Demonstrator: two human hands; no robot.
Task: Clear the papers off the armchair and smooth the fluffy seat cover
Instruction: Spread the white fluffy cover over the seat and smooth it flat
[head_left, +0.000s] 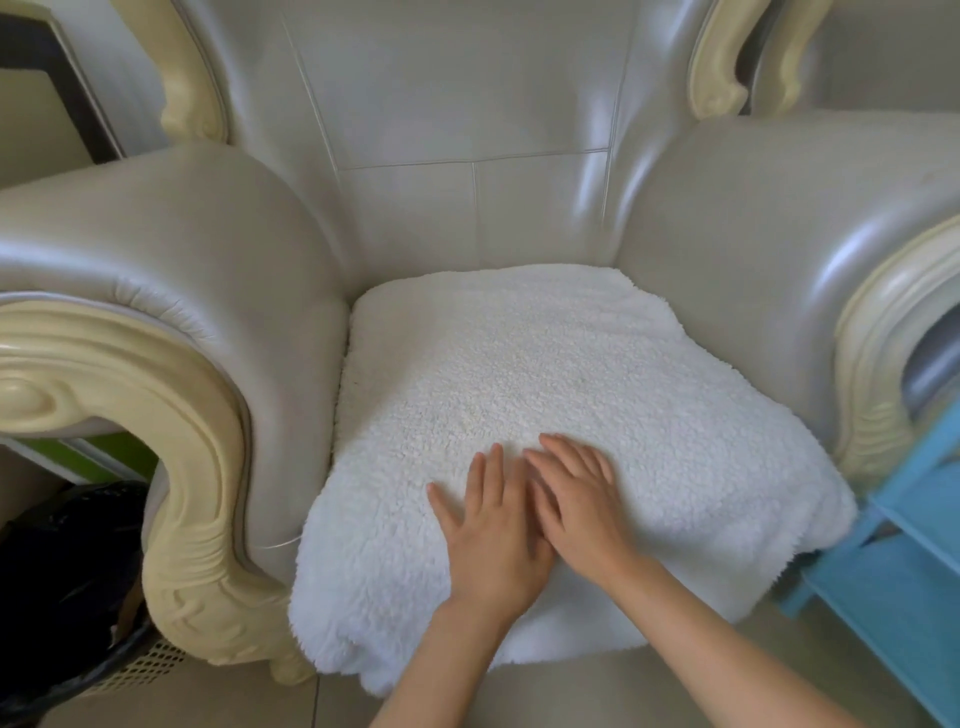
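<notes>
- Armchair (467, 104): pale, glossy upholstery, fat rolled arms, cream carved trim on the arm fronts and back posts.
- Cover (519, 364): white and fluffy, spread over the seat between the arms. Its front edge hangs over the seat front, and its right front corner seems slightly rumpled.

A bin (143, 661) stands at about 8 o'clock. Its side is cream and full of little holes. A shiny black bag (57, 561) sits inside it, and the bag is all crumpled. A blue shelf (893, 587) is at 4 o'clock, right by the edge. The floor (561, 696) at 6 o'clock has big beige tiles. A green strip (98, 451) with a white edge is at 9 o'clock. A dark frame (67, 88) is at 10 o'clock, up in the corner.
</notes>
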